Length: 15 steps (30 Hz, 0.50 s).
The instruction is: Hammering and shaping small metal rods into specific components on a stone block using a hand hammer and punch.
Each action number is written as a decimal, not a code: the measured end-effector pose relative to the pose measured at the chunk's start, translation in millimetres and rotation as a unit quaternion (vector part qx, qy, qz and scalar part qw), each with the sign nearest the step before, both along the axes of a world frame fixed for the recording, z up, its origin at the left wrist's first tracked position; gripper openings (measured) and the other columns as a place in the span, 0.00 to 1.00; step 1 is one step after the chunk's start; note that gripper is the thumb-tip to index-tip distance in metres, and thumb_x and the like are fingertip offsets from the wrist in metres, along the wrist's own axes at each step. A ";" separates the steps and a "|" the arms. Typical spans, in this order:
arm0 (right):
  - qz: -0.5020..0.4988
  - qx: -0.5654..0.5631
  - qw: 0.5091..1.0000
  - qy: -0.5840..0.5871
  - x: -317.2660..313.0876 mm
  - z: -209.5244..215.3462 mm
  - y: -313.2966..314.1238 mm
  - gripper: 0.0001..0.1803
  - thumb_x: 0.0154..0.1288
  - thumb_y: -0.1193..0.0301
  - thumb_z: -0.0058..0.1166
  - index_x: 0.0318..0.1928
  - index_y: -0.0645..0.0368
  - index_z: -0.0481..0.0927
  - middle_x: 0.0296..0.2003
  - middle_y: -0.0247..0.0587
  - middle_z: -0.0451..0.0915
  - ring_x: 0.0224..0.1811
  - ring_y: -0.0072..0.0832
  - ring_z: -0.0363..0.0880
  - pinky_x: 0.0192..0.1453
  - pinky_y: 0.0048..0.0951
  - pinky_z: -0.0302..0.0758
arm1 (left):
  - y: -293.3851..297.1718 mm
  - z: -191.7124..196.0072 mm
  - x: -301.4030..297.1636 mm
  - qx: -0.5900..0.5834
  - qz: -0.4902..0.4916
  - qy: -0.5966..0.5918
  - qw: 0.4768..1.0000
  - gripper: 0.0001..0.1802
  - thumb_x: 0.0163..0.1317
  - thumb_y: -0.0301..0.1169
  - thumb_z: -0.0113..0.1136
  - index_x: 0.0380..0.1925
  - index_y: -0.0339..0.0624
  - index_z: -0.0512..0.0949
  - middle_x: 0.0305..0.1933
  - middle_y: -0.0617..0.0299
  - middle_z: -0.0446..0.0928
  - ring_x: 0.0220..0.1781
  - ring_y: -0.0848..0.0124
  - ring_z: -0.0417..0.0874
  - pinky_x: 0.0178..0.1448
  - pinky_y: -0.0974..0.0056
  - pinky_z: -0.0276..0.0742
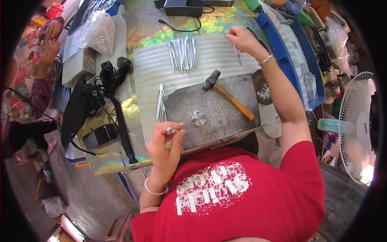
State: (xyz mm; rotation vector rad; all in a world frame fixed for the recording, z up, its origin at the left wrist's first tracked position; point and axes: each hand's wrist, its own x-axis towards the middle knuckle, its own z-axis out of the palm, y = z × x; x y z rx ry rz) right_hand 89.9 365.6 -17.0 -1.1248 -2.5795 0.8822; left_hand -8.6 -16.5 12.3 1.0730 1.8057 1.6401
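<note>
A person in a red shirt (pixel 250 193) works at the near edge of a desk (pixel 141 24), both hands occupied. The left hand (pixel 163 147), above the near left corner of a grey slab (pixel 223 127), pinches a small silver piece (pixel 172 130) between thumb and fingers; whether it is one piece or several cannot be told. The right hand (pixel 244 39), reaching toward the far right corner of a pale sheet (pixel 151 62), is closed around one thin rod (pixel 237 55), whose lower end points back toward the near edge.

One hammer (pixel 233 101) rests on the slab, its handle angled toward the slab's near right corner, probably for an easy grab. One silver disc (pixel 199 118) lies left of it, near the slab's near edge, apparently for close work.

Two groups of silver rods share the sheet: a larger one (pixel 182 54) toward the desk's far edge and a smaller one (pixel 161 103) beside the slab's left edge, both too bunched to count. They look sorted for reach. One dark dish (pixel 259 78), at the slab's right edge, seems to keep uncounted small pieces (pixel 264 92) together. One blue tray (pixel 282 60) stands along the desk's right edge.
</note>
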 end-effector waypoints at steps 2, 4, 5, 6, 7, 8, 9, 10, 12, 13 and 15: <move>0.005 0.042 0.999 -0.034 -1.3 -19.8 10.6 0.15 0.58 0.63 0.55 0.32 0.66 0.77 0.27 0.52 0.79 0.33 0.46 0.79 0.40 0.40 0.74 | -0.6 -5.7 2.7 -0.003 -0.020 0.044 0.999 0.13 0.55 0.15 0.60 0.38 0.35 0.71 0.37 0.55 0.76 0.38 0.68 0.81 0.39 0.69 0.80; -0.008 0.043 0.999 -0.022 3.8 -19.0 11.7 0.14 0.58 0.64 0.54 0.32 0.65 0.77 0.27 0.53 0.79 0.33 0.45 0.79 0.39 0.40 0.74 | 0.7 -2.3 3.2 -0.030 -0.015 0.070 0.997 0.11 0.53 0.16 0.61 0.36 0.36 0.72 0.34 0.55 0.76 0.35 0.65 0.81 0.35 0.67 0.78; -0.019 0.040 0.999 -0.012 5.7 -15.0 5.1 0.14 0.58 0.64 0.54 0.33 0.65 0.77 0.28 0.53 0.79 0.34 0.44 0.80 0.39 0.39 0.74 | 0.4 -3.8 0.2 -0.048 -0.042 0.122 0.991 0.10 0.53 0.16 0.62 0.35 0.36 0.73 0.34 0.55 0.76 0.34 0.64 0.80 0.34 0.66 0.76; -0.021 0.040 0.999 -0.012 10.9 -9.0 -1.6 0.14 0.58 0.64 0.54 0.33 0.65 0.77 0.28 0.53 0.79 0.34 0.44 0.80 0.39 0.39 0.74 | 0.8 -4.8 -1.7 -0.065 -0.070 0.174 0.980 0.09 0.53 0.17 0.62 0.33 0.36 0.74 0.33 0.54 0.76 0.32 0.63 0.79 0.32 0.64 0.75; -0.003 0.089 0.996 0.029 17.6 1.8 -11.1 0.13 0.59 0.65 0.54 0.34 0.65 0.77 0.28 0.53 0.79 0.34 0.44 0.80 0.39 0.39 0.74 | 1.3 -3.4 -2.5 -0.063 -0.071 0.173 0.980 0.09 0.53 0.17 0.62 0.33 0.36 0.74 0.33 0.54 0.76 0.32 0.63 0.79 0.32 0.64 0.75; 0.017 0.136 0.988 0.070 23.0 13.7 -23.1 0.13 0.59 0.65 0.53 0.34 0.65 0.76 0.29 0.52 0.80 0.34 0.44 0.80 0.38 0.38 0.74 | 1.7 -0.6 -3.0 -0.072 -0.070 0.165 0.981 0.07 0.53 0.18 0.62 0.32 0.36 0.75 0.31 0.54 0.76 0.31 0.62 0.79 0.32 0.63 0.74; 0.021 0.095 0.993 0.068 27.5 32.9 -44.5 0.13 0.60 0.66 0.53 0.35 0.65 0.76 0.29 0.52 0.79 0.34 0.44 0.79 0.39 0.38 0.74 | 1.6 1.1 -3.2 -0.080 -0.066 0.156 0.982 0.06 0.53 0.19 0.62 0.30 0.36 0.76 0.30 0.54 0.76 0.30 0.61 0.79 0.31 0.62 0.73; 0.025 0.053 0.996 0.065 33.5 50.7 -69.9 0.13 0.60 0.66 0.53 0.36 0.65 0.76 0.29 0.52 0.79 0.34 0.45 0.79 0.39 0.37 0.74 | 0.4 1.0 -3.8 -0.082 -0.064 0.154 0.983 0.06 0.53 0.19 0.62 0.30 0.36 0.76 0.30 0.54 0.76 0.30 0.61 0.79 0.31 0.62 0.73; 0.065 0.018 0.997 0.032 50.6 66.0 -111.2 0.15 0.59 0.64 0.54 0.40 0.64 0.75 0.33 0.51 0.78 0.36 0.44 0.78 0.41 0.38 0.74 | -1.0 0.3 -7.2 -0.097 -0.069 0.133 0.984 0.06 0.53 0.19 0.63 0.32 0.35 0.78 0.30 0.54 0.78 0.29 0.64 0.79 0.32 0.64 0.73; 0.103 0.038 0.994 0.025 59.1 64.5 -130.6 0.17 0.58 0.65 0.56 0.42 0.64 0.73 0.36 0.50 0.77 0.38 0.44 0.77 0.42 0.38 0.74 | -0.7 1.4 -8.0 -0.100 -0.069 0.131 0.984 0.06 0.53 0.19 0.63 0.32 0.35 0.78 0.30 0.54 0.78 0.29 0.64 0.79 0.32 0.64 0.73; 0.152 0.093 0.984 -0.016 71.3 64.5 -162.9 0.22 0.54 0.67 0.59 0.47 0.64 0.70 0.40 0.49 0.74 0.42 0.43 0.75 0.44 0.39 0.73 | -1.5 4.1 -8.4 -0.122 -0.061 0.006 0.991 0.06 0.54 0.20 0.63 0.33 0.35 0.79 0.31 0.55 0.80 0.28 0.69 0.79 0.33 0.67 0.73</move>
